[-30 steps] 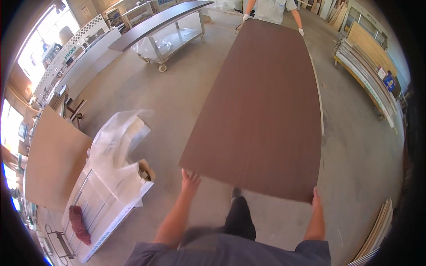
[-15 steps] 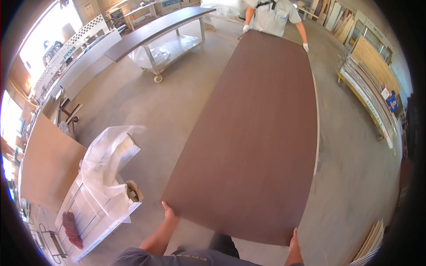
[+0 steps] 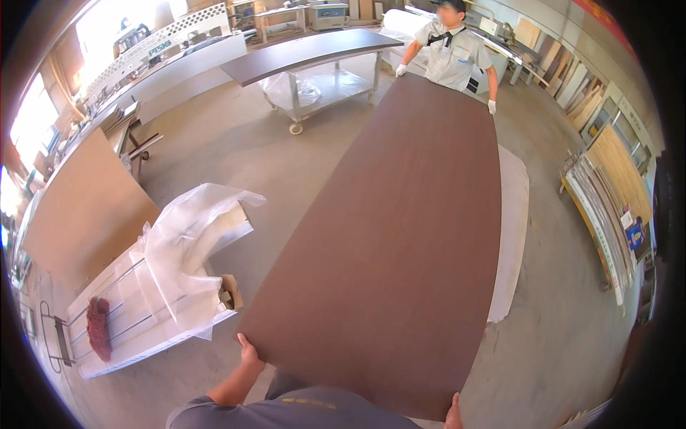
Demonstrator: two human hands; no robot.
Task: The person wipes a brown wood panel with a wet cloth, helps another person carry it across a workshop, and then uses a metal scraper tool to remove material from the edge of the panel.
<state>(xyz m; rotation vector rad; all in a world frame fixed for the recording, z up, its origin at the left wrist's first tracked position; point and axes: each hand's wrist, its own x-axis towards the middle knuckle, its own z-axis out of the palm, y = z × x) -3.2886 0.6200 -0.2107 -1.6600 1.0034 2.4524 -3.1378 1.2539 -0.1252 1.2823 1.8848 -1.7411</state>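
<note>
1. Large dark brown panel [image 3: 400,250] fills the centre of the frame, running from the lower middle up to the upper right; held level above the concrete floor [image 3: 236,157]
2. Left hand [image 3: 249,352], lower centre-left: fingers curled onto the panel's near left corner, thumb on top, the rest under the edge
3. Right hand [image 3: 453,413], bottom edge right of centre: touching the panel's near right corner; only a sliver shows, so cannot tell how the fingers sit
4. Co-worker [image 3: 454,53] at the top centre-right in a light shirt, white-gloved hands on the two far corners of the panel (one at each side)
5. Pale sheet [image 3: 511,236] lies on the floor under the panel's right edge, showing as a strip at the right of centre
6. Lower left: white rack [image 3: 121,322] with crumpled clear plastic wrap [image 3: 193,236] over it and a dark red cloth [image 3: 98,329] at its near end
7. Left edge: tan board [image 3: 86,207] leaning upright
8. Upper centre: wheeled metal table [image 3: 314,75] carrying a long dark top, well apart from the panel
9. Right edge: stacked boards on a rack [image 3: 607,207]
</note>
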